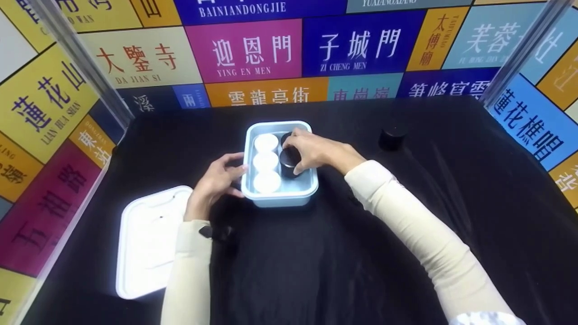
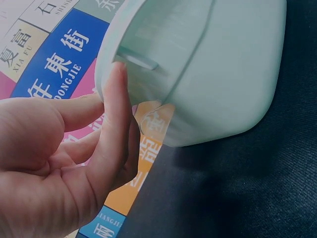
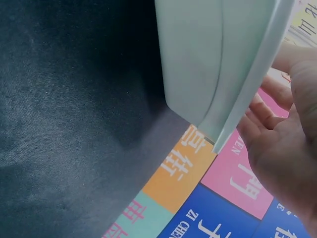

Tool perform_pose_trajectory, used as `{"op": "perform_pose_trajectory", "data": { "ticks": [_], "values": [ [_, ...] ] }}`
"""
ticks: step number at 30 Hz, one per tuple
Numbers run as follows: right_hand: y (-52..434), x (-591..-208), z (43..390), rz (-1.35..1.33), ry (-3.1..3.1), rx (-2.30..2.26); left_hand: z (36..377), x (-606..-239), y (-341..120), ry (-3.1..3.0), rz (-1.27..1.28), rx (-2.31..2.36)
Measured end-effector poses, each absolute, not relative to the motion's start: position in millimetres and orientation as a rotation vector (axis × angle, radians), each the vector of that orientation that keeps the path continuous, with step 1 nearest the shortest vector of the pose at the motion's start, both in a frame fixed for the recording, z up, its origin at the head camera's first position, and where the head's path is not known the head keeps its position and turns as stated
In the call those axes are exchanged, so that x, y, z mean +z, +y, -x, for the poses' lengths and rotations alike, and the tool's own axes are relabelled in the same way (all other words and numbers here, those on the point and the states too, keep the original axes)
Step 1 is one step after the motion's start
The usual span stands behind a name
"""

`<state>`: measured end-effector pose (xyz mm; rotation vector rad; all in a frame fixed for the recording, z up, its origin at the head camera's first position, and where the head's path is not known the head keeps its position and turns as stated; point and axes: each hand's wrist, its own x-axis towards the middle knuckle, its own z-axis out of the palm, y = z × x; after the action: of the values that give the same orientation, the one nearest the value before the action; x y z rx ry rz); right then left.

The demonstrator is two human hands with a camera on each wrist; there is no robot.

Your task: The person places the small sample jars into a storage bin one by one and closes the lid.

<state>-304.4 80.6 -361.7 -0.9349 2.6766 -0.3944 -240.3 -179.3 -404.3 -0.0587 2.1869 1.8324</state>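
A black cloth-covered table [image 1: 316, 271] is walled on the left, right and far sides by colourful panels of Chinese street names [image 1: 253, 49]. At near left lies a white rectangular plastic lid [image 1: 149, 239]. In the middle sits a pale blue rectangular plastic tub [image 1: 293, 192] holding three white round jars [image 1: 266, 162] along its left side. The left hand [image 1: 216, 183] rests straight fingers against the tub's left wall. The right hand [image 1: 316, 151] grips a black cylindrical jar [image 1: 289, 162] inside the tub, right of the white ones. Another small black jar [image 1: 393, 135] stands well apart at far right.
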Motion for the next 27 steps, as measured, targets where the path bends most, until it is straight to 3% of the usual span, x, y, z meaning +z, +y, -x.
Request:
{"op": "perform_pose_trajectory", "data": {
  "ticks": [14, 27],
  "values": [
    [83.7, -362.0, 299.0, 0.983, 2.711, -0.317, 241.7, -404.3, -178.8, 2.227, 0.081, 1.777],
    [106.1, -359.2, 277.4, 1.122, 2.821, -0.762, 241.0, -404.4, -178.9, 2.230, 0.067, 1.783]
  ]
}}
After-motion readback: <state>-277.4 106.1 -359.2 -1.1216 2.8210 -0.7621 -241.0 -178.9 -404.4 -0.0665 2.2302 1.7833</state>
